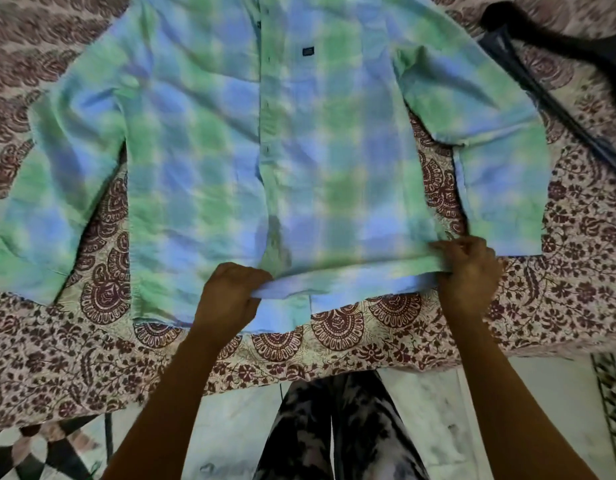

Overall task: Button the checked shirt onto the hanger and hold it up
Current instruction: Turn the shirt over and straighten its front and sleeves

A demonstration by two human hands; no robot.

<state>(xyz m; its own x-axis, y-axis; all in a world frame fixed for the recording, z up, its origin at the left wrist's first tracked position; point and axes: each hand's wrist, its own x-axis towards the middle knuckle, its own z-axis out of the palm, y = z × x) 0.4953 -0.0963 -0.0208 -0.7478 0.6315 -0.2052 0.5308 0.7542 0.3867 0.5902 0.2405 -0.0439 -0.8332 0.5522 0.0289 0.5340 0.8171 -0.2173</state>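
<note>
Green-and-blue checked cotton shirt (pixel 265 140): flat, front up, on the maroon paisley printed bedsheet (pixel 559 299), hem at your edge.
Your left hand (pixel 227 299) is curled round the shirt's hem near the button placket; your right hand (pixel 469 271) grips the same hem at the shirt's right corner. A dark garment (pixel 555 64) lies beyond the shirt's right sleeve, apart from it. No hanger visible.
</note>
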